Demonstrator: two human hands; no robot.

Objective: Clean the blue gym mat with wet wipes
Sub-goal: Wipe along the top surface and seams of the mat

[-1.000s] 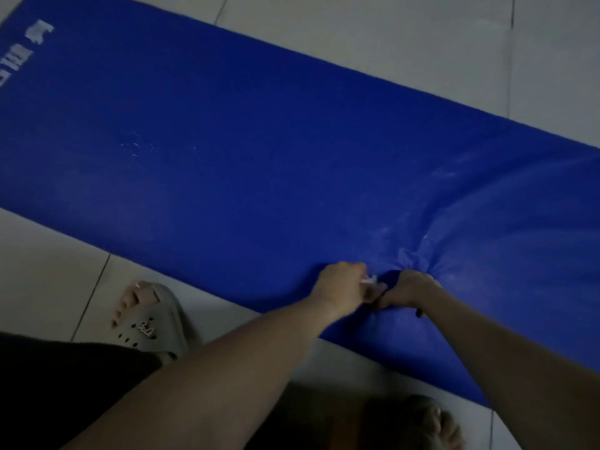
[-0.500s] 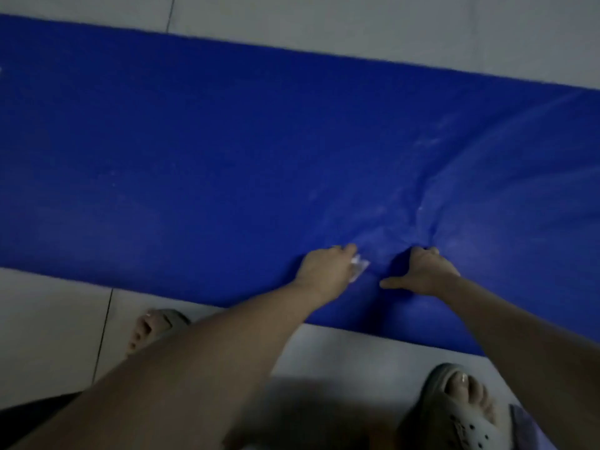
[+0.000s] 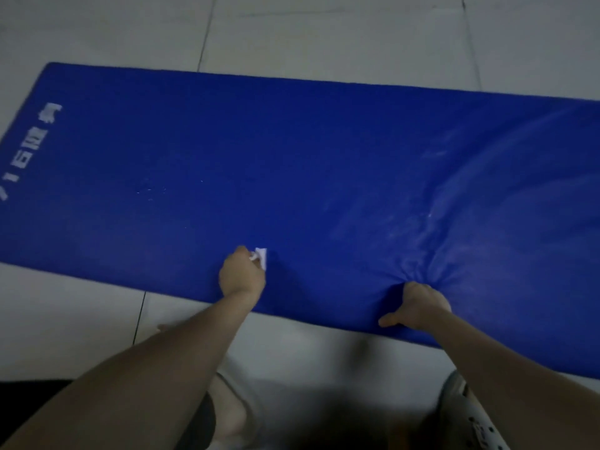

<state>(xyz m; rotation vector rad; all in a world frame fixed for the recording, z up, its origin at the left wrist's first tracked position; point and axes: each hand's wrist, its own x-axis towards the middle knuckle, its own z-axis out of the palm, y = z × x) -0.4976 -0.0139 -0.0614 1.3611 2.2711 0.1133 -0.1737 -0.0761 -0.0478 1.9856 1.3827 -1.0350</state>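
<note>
The blue gym mat [image 3: 292,164] lies flat across the pale tiled floor, with white lettering at its left end. My left hand [image 3: 242,276] grips a small white wet wipe [image 3: 261,256] and holds it against the mat close to the near edge. My right hand [image 3: 420,305] sits on the near edge further right, fingers dug into the mat, which is bunched into creases fanning out from it. Faint wet streaks show on the mat above my right hand.
Pale floor tiles [image 3: 324,34] surround the mat. My feet in grey clogs stand by the near edge, one foot [image 3: 233,414] under my left arm, the other clog [image 3: 470,417] at lower right. Small white specks [image 3: 151,190] dot the mat's left half.
My left hand has slid the wipe to the left, away from my right hand. My right hand stays pinned at the creased spot. The view has pulled back, showing the mat's left end.
</note>
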